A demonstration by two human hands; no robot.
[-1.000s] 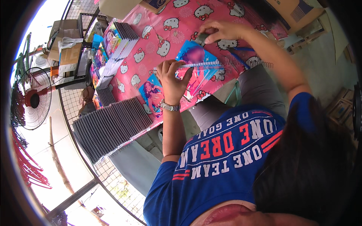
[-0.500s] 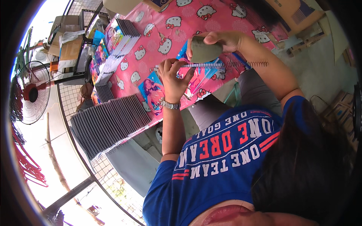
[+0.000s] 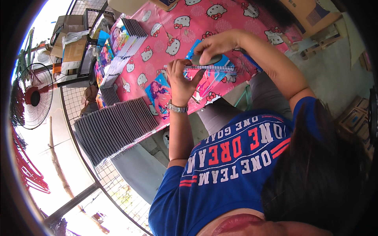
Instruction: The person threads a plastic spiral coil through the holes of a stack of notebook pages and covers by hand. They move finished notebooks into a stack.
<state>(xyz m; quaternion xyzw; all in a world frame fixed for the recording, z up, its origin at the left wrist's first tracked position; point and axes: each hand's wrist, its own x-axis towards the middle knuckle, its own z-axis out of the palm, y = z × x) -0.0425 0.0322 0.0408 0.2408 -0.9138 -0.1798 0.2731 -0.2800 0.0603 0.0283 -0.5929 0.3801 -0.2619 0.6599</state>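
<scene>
My left hand (image 3: 181, 82), with a metal watch on its wrist, grips the left end of a notebook (image 3: 208, 68) held with its punched edge up. A thin wire spiral (image 3: 228, 69) runs along that edge. My right hand (image 3: 215, 44) is closed on a flat, rounded grey-green pad (image 3: 214, 59), which lies against or just above the spiral; contact is hard to make out. Beneath them are loose colourful covers and sheets (image 3: 214, 84). A cover with a printed figure (image 3: 159, 94) rests left of my left wrist.
A pink patterned cloth (image 3: 169, 29) covers the table. Rows of spiral-bound notebooks (image 3: 116, 126) stand at the near left, with more notebook stacks (image 3: 122, 55) behind. A fan (image 3: 35, 96) is at far left, and cardboard boxes (image 3: 303, 15) sit at far right.
My right hand has come down and left with the pad, which is now tilted nearly edge-on. The spiral's loose end, formerly sticking out far right, no longer shows beyond the notebook.
</scene>
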